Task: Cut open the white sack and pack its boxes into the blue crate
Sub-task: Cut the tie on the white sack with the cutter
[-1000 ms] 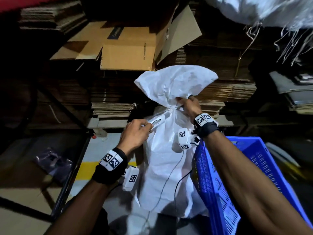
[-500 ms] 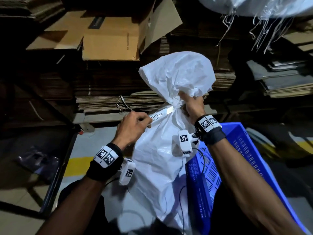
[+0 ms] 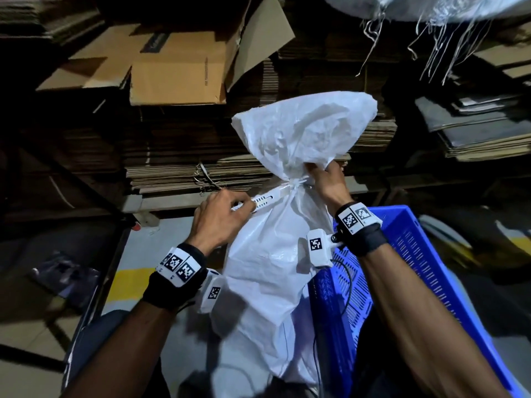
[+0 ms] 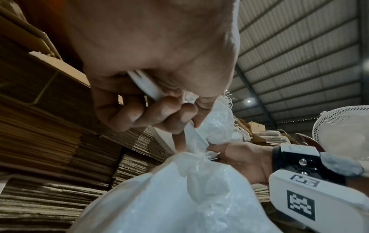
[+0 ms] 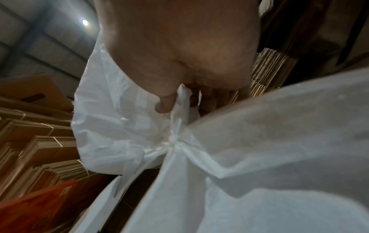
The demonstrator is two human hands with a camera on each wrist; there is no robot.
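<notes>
The white sack [image 3: 267,254] stands upright at the centre, tied off at a knotted neck [image 3: 294,185] with its top flaring above. My left hand [image 3: 221,218] grips a white utility knife [image 3: 265,198], its tip against the left side of the tie. In the left wrist view the knife [image 4: 146,85] runs through my curled fingers toward the knot [image 4: 202,155]. My right hand [image 3: 327,180] pinches the sack's gathered top just right of the tie; the right wrist view shows the thumb [image 5: 165,100] pressed into the plastic. The blue crate [image 3: 416,271] sits right of the sack. No boxes show.
Stacks of flattened cardboard [image 3: 184,173] fill the shelves behind the sack, and an open carton [image 3: 175,73] lies on top. Another white sack with loose threads [image 3: 431,10] hangs at the top right. A dark metal frame [image 3: 94,285] runs along the left over a grey floor with a yellow line.
The view has shifted, so sack and crate sit differently in frame. The knife tip has stayed at the tie while the right hand keeps its hold on the neck.
</notes>
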